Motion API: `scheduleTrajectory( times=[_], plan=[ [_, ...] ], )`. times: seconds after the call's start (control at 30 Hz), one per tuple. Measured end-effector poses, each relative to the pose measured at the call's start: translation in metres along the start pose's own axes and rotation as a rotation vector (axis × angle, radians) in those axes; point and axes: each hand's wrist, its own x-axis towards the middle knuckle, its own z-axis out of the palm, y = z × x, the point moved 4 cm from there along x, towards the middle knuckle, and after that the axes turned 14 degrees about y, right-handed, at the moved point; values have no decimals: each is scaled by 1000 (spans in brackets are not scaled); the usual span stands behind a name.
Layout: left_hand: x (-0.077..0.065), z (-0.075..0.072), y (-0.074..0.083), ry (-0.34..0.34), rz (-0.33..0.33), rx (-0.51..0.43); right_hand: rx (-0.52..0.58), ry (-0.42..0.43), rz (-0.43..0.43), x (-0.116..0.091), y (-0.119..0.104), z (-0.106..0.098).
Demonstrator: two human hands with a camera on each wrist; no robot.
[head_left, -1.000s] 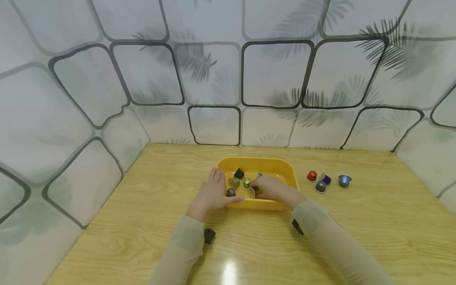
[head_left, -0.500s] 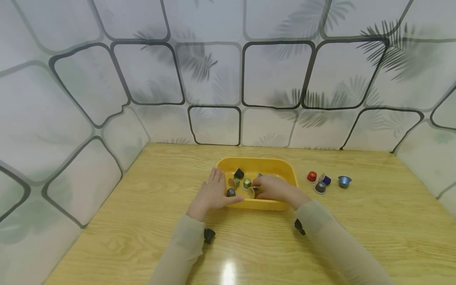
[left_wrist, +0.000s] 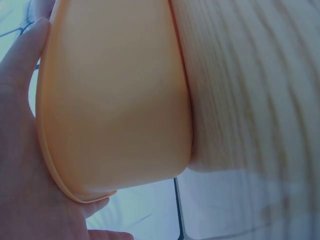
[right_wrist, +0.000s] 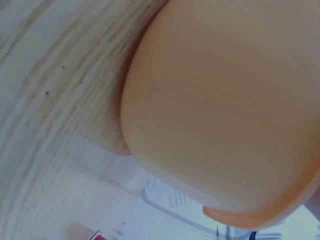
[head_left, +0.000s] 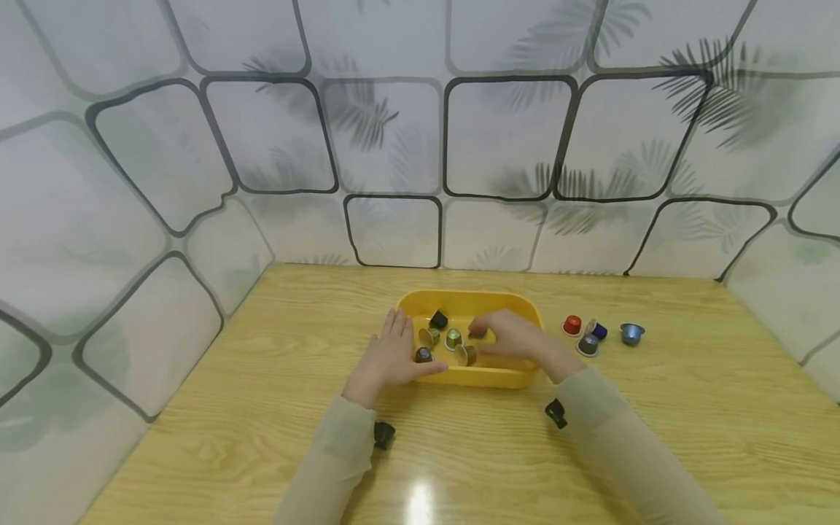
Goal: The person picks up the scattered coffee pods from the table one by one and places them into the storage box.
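Observation:
A yellow plastic tray (head_left: 488, 377) stands on the table with several coffee capsules inside. My left hand (head_left: 389, 357) rests on its left rim, fingers straight and thumb along the front edge; the left wrist view shows this hand against the tray wall (left_wrist: 120, 100). Over the tray's right half is my right hand (head_left: 515, 337), thumb and fingers apart around a dark capsule (head_left: 477, 332) partly covered by the fingers. Just below the thumb lies a tan-lidded capsule (head_left: 465, 355). Green capsules (head_left: 453, 338), a black capsule (head_left: 438, 319) and a dark capsule (head_left: 424, 355) lie farther left.
Right of the tray, on the table, are a red capsule (head_left: 572, 325), a grey capsule (head_left: 588, 344), a purple capsule (head_left: 597, 329) and a blue capsule (head_left: 632, 334). A patterned wall (head_left: 394, 226) closes off the table's back.
My right hand has let go of the tan-lidded capsule, which now lies in the tray. The hand has shifted slightly back, to the dark capsule. My left hand has stayed put.

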Motion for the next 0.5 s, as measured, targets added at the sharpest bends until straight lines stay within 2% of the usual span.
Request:
scheduleTrajectory(
  times=[0.17, 0.5],
  plan=[
    [0, 0, 1, -2, -1, -5, -20, 24, -23, -4, 1, -6],
    [0, 2, -1, 4, 8, 3, -60, 24, 94, -24, 15, -27]
  ],
)
